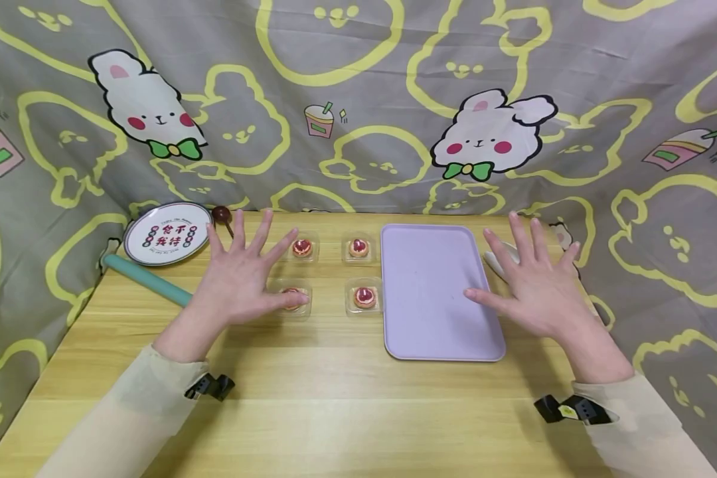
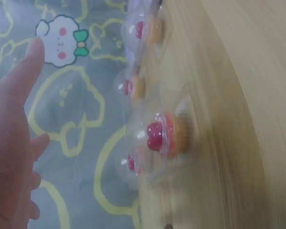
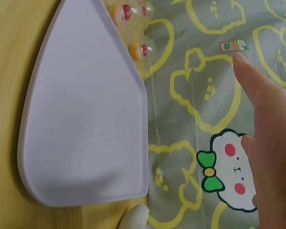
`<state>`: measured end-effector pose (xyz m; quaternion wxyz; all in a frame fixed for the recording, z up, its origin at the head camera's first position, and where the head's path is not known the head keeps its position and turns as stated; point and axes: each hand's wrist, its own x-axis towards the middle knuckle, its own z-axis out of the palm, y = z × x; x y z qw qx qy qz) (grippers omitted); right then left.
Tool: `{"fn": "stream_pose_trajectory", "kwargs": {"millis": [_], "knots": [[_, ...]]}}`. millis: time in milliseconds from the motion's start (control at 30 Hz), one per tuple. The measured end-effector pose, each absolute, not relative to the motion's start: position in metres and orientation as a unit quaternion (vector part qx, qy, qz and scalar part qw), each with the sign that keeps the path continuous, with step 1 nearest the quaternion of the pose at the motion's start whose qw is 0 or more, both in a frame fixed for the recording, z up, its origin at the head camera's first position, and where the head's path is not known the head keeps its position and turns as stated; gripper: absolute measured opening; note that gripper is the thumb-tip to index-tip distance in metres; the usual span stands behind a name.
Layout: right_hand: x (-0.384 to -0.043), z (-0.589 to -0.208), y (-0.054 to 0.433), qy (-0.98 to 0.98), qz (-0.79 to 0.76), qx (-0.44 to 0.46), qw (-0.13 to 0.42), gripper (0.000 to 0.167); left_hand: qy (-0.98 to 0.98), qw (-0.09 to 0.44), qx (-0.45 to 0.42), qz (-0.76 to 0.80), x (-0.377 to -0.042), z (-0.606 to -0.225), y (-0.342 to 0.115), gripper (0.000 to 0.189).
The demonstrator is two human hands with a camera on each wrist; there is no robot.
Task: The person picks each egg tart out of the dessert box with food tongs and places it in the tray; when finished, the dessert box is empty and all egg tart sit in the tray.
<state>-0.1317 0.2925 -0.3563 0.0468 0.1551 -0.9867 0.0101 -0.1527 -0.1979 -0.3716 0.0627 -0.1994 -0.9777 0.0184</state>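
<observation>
My left hand [image 1: 239, 282] hovers with fingers spread and holds nothing. Its thumb partly hides one small red-topped tart [image 1: 291, 299] in a clear plastic case. Several such tarts stand about it: one at the back [image 1: 301, 247], another beside the tray [image 1: 364, 297], a third behind that [image 1: 358, 248]. In the left wrist view a nearby tart [image 2: 164, 136] shows a heart-shaped red top under a clear dome. Spread as well, my right hand [image 1: 540, 292] is raised near the right edge of a lilac tray [image 1: 436, 292], gripping nothing.
At the back left lies a white plate [image 1: 168, 232] with red lettering, beside a dark brown spoon-like thing [image 1: 222, 214]. A teal rod [image 1: 146, 279] runs partly behind my left hand. Behind the right hand is a white object [image 1: 500, 261], mostly hidden. A patterned curtain [image 1: 358, 93] backs the table.
</observation>
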Motion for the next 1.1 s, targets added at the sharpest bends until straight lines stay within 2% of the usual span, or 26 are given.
{"fn": "stream_pose_trajectory", "kwargs": {"millis": [433,700,900,1100], "knots": [[-0.123,-0.340,0.268,-0.971,0.069,0.214,0.078,0.106,-0.969,0.083,-0.231,-0.035,-0.140,-0.361,-0.179,0.114],[-0.122,-0.335,0.249,-0.955,0.142,0.250,0.075,0.103,-0.948,0.106,-0.255,-0.159,-0.135,-0.365,-0.166,0.092],[-0.126,-0.338,0.238,-0.934,0.203,0.284,0.076,0.097,-0.930,0.053,-0.243,-0.270,-0.129,-0.376,-0.152,0.094],[-0.134,-0.346,0.230,-0.906,0.285,0.312,0.026,0.098,-0.911,-0.008,-0.209,-0.356,-0.126,-0.390,-0.142,0.100]]}}
